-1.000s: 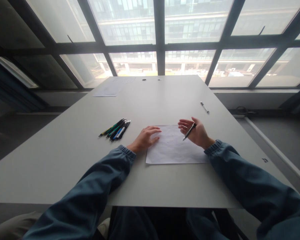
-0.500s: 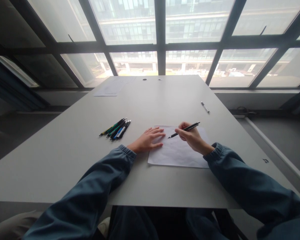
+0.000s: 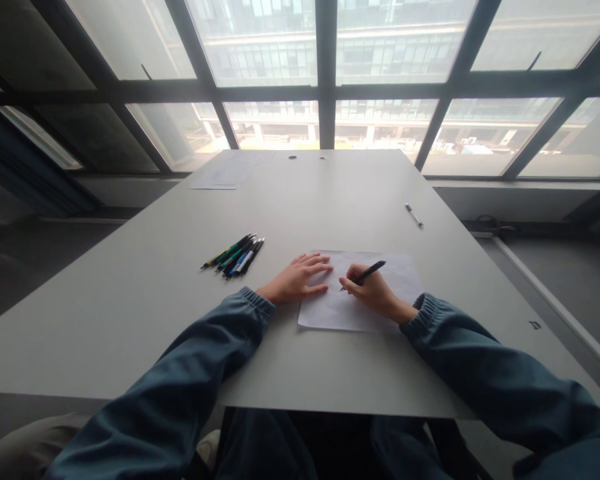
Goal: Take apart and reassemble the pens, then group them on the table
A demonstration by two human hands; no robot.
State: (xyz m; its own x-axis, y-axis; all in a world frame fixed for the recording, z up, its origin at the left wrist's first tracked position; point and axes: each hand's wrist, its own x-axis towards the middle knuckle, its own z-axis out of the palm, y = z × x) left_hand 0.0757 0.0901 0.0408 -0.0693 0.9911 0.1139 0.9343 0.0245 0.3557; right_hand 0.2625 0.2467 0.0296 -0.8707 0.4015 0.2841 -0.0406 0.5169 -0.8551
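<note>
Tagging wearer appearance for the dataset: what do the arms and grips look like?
The left sleeve and right sleeve are loose, dusty teal-blue fabric ending in gathered elastic cuffs. The left grip and right grip are bare hands: no gloves, no ring or watch visible.

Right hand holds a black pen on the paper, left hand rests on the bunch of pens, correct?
In the head view the left hand rests on the paper; the bunch of pens lies apart. The right hand does hold the black pen.
</note>
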